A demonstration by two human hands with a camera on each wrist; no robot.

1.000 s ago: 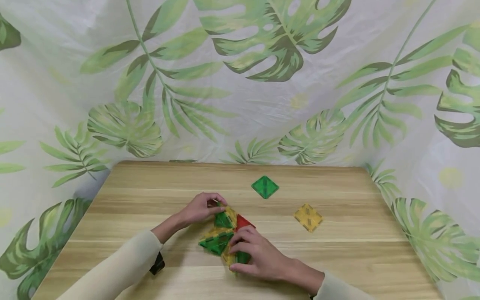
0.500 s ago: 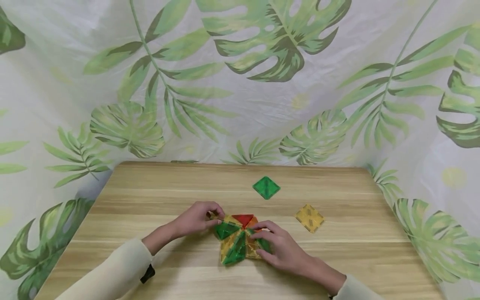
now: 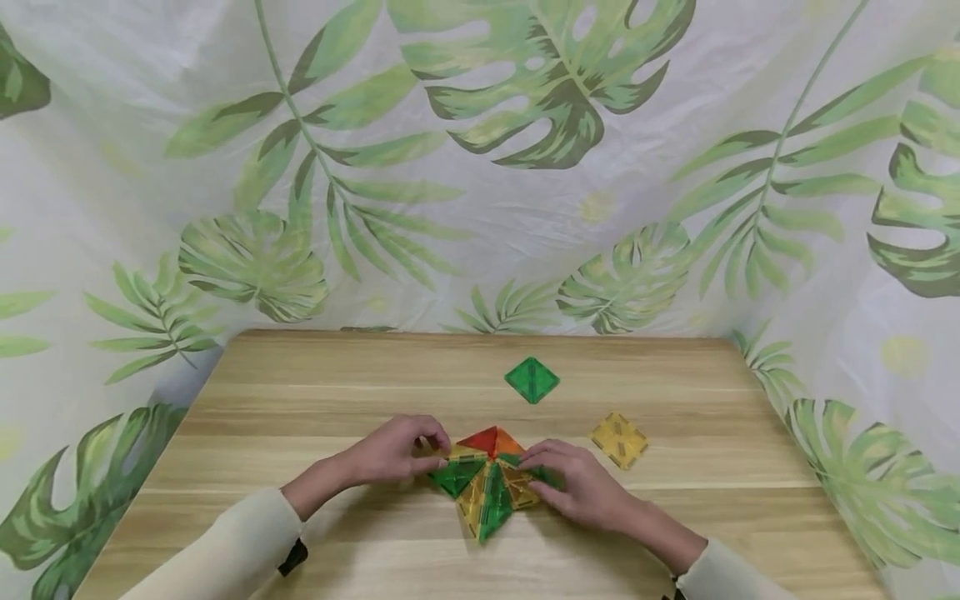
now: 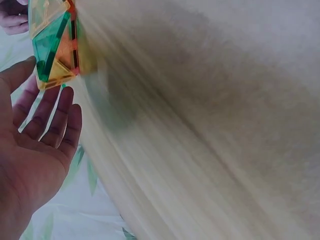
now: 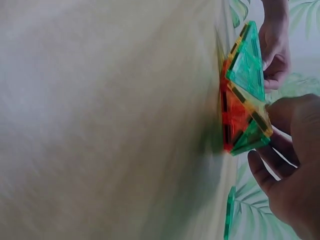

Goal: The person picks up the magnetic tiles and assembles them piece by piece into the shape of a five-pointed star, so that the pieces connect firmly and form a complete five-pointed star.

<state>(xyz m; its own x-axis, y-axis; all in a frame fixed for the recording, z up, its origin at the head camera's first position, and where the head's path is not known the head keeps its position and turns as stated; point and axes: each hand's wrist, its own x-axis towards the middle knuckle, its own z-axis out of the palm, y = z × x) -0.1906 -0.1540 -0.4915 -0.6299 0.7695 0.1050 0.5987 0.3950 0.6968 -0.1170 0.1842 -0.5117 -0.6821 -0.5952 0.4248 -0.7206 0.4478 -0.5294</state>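
Note:
A star-like form of joined magnetic tiles, in green, yellow, red and orange triangles, rests low over the table between the two hands. With thumb and fingers, my left hand pinches its left corner; in the left wrist view the hand has its thumb on one side of the tiles and its fingers on the other. Opposite, my right hand holds the right corner. The right wrist view shows that thumb against a yellow tile, fingers lying behind a green one. Fingers hide parts of both corners.
On the wooden table, a green diamond of two triangular tiles lies flat behind the form. A yellow square of tiles lies to its right. A leaf-print cloth hangs behind the table's far edge.
The magnetic tile form has turned and shifted right between the hands, its red tile now at the back. The right hand has moved right and away from the body, onto another corner.

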